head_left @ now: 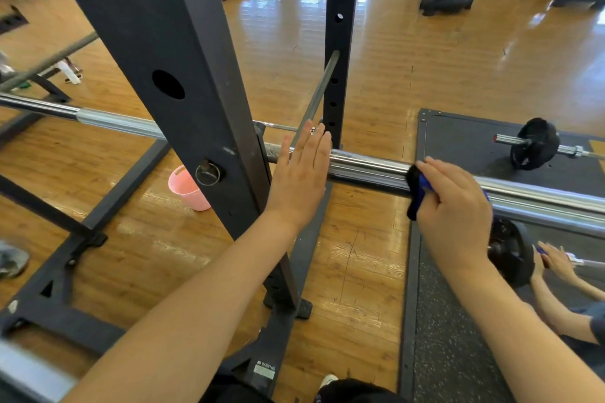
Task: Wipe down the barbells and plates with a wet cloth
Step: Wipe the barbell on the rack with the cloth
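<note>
bright daylight is flooding in from the far end of the room, bouncing off the glossy wooden floor (376, 52) in white patches of glare along its far edge. long highlights are running down the chrome barbell (366, 167), which is gleaming. shadows are staying soft and faint under the rack frame (183, 52). the wide lens is bending straight lines, so the uprights are leaning outward and the far corners are stretching. the near left edge is smearing into blur, and the forearms closest to the camera are looking slightly soft.
</note>
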{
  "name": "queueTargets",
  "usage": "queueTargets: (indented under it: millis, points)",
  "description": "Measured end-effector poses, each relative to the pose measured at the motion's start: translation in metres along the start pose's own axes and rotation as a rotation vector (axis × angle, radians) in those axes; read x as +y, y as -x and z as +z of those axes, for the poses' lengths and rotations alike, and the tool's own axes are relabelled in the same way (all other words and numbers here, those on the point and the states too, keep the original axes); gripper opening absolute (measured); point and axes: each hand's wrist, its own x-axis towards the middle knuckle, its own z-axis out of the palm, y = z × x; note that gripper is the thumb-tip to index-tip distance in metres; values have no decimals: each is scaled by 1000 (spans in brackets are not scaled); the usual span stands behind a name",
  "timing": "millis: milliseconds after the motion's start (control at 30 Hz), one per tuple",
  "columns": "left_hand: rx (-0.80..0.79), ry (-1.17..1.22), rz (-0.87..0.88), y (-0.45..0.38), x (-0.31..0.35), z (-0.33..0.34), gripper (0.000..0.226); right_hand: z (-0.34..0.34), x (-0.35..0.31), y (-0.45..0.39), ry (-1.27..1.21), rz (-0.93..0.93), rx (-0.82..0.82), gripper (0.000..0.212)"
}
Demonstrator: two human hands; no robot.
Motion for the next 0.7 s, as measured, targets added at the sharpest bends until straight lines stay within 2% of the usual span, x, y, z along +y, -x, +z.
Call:
queueTargets:
  millis: [100,200,333,500,600,700]
  points:
    - [-40,91,22,-9,-2,-6,85,24,-22,-2,-18,-174,-70,31]
    - [-93,96,48,-9,-4,-13,82,39,-17,9,21,-317,-125,34]
    - [-129,148,27,-9,-3,-15,77,17,14,19,41,-236,42,29]
    - [-123,163,26,-10,-1,-19,76,8,2,10,20,-165,93,31]
    - [-200,194,45,-19,-4,-25,79,22,-14,4,-5,-242,-5,28]
    - [-290,178,97,-28,-9,-32,85,31,-13,4,59,-247,-121,41]
